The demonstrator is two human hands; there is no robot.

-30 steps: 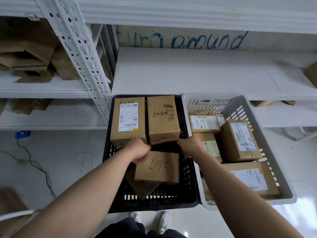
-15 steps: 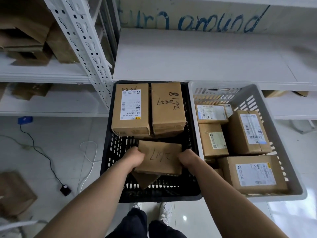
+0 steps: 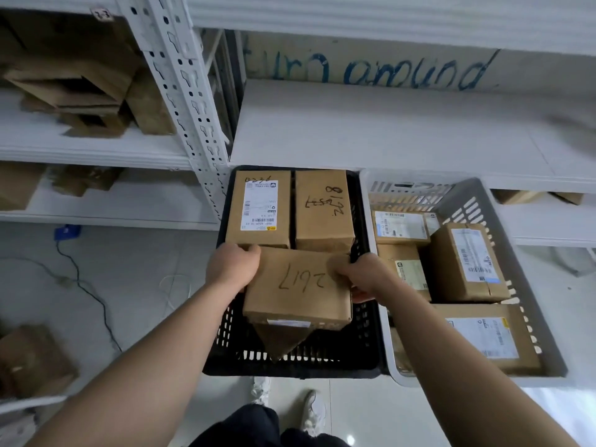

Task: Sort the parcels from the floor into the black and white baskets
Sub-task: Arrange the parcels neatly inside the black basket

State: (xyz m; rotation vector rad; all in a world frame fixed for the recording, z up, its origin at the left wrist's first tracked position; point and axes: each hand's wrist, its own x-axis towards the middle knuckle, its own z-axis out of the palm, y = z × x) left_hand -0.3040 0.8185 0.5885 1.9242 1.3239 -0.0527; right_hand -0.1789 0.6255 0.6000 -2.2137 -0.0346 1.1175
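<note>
Parcel (image 3: pixel 298 285) marked 2617 hangs over the middle of the black basket (image 3: pixel 290 371), its left end clamped in the left hand (image 3: pixel 232 269) and its right end in the right hand (image 3: pixel 361 279), fingers curled round both edges. Beneath it a tilted box (image 3: pixel 277 341) juts a corner toward the near edge; released here, the parcel may rock or slide off. Pushed forward, it could jam against the labelled box (image 3: pixel 258 208) at the far edge. The white basket (image 3: pixel 483 198) stands just beside, on the right.

You couldn't see most of the tilted parcel (image 3: pixel 277 343); the parcel marked 267 (image 3: pixel 298 285) hid it. Your right forearm (image 3: pixel 435 333) covered part of the white basket (image 3: pixel 503 221). The floor box (image 3: pixel 32 359) was blurred, and the label print (image 3: pixel 258 204) was too small to read.
</note>
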